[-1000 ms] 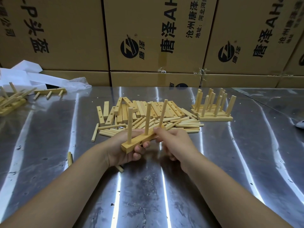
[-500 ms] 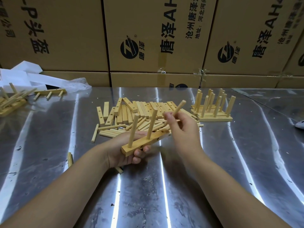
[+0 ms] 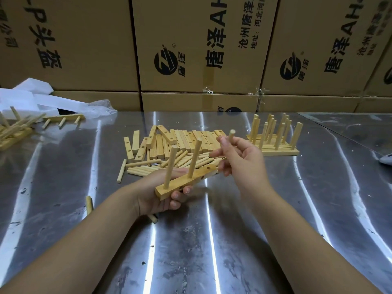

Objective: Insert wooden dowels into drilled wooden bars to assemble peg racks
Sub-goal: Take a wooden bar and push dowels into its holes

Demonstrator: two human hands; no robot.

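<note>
Cardboard boxes (image 3: pixel 84 39) back a steel tabletop (image 3: pixel 212 240). My left grip (image 3: pixel 157 194) clasps the drilled bar (image 3: pixel 191 181) above it, two dowels (image 3: pixel 195 158) seated; my right grip (image 3: pixel 244 162) pinches a third dowel (image 3: pixel 230 134), which next needs aiming into the bar's free end.

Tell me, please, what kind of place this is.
Probably a small workshop or factory packing area: stacked printed cardboard cartons line the back, and a metal-topped bench holds a pile of drilled bars and dowels beside finished peg racks.
</note>
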